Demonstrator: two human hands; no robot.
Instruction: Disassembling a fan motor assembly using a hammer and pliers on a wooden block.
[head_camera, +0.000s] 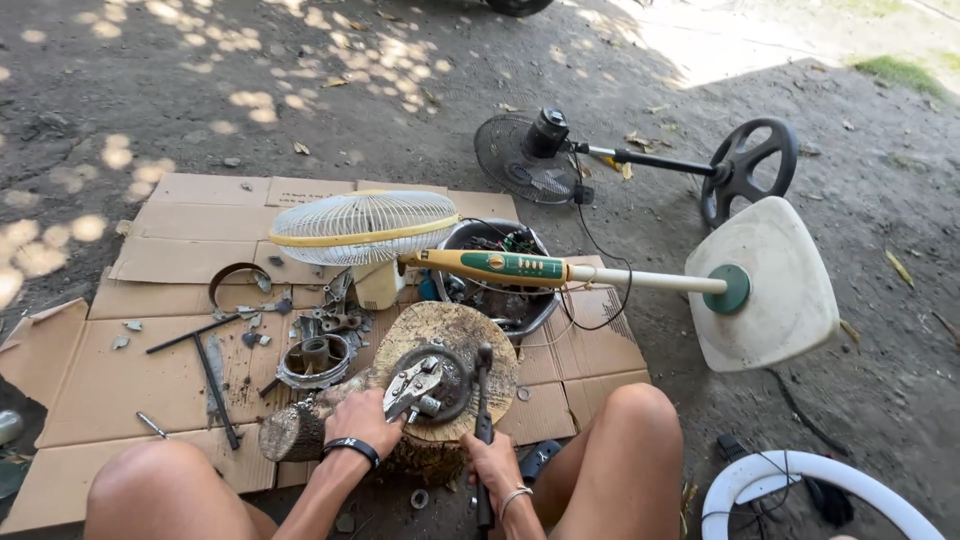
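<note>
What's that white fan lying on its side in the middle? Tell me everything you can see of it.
The white standing fan lies on its side across the flattened cardboard and the dirt. It has a pale wire cage head with a yellow band round it, a yellow and green control section, a cream pole and a broad, off-white squarish base with a green collar. It looks like worn plastic and metal. Its neck passes over a metal bowl of parts. Neither hand touches it.

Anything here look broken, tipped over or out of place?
Yes. Two stand fans lie tipped on the ground: the white fan across the cardboard, the black fan on dirt. Loose metal parts are scattered around the wood stump.
</note>
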